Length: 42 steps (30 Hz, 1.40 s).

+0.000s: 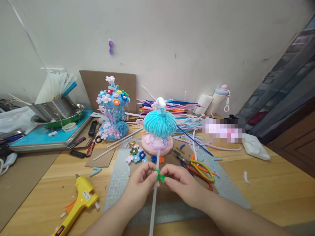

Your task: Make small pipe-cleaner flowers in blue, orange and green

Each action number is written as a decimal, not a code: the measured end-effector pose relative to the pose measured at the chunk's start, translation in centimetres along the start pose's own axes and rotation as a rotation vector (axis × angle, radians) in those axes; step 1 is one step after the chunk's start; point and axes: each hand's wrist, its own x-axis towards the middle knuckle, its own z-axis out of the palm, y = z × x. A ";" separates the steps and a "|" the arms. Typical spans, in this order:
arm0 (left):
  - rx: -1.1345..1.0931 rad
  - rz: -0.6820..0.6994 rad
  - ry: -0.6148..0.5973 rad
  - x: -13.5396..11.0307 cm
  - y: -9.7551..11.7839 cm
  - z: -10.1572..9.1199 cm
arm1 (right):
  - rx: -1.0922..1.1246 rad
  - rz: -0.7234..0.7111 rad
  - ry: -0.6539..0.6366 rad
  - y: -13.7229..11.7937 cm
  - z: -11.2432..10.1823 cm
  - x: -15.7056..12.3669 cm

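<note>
My left hand [141, 183] and my right hand [183, 183] meet over the mat, each pinching one side of a small green pipe-cleaner piece [161, 177]. Its shape looks like several short loops or petals; the fingertips hide part of it. A long whitish stick [153, 209] runs beneath my fingers toward the pink round base [145, 144]. On that base stands a turquoise pipe-cleaner dome [160, 124] with a white top. Small fuzzy flowers [136, 157] in several colours lie beyond my left hand. Scissors with yellow and red handles [203, 170] rest beyond my right forearm.
A yellow glue gun [85, 196] lies at the left. Behind it are a flower-covered blue pipe-cleaner model [114, 113] and a metal bowl [55, 109] on books. Loose pipe cleaners [169, 106] are heaped by the wall. A grey cutting mat [236, 196] lies under the work.
</note>
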 end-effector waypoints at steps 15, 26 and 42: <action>0.413 0.277 -0.063 -1.0 0.3 0.1 | 0.650 0.254 -0.024 0.9 1.3 0.6; 0.386 0.049 -0.132 -0.7 0.6 0.4 | 0.534 -0.003 0.183 0.7 0.6 0.2; 0.997 0.060 0.038 -6.6 0.5 -2.2 | 0.619 0.170 0.139 -0.1 -0.1 -0.5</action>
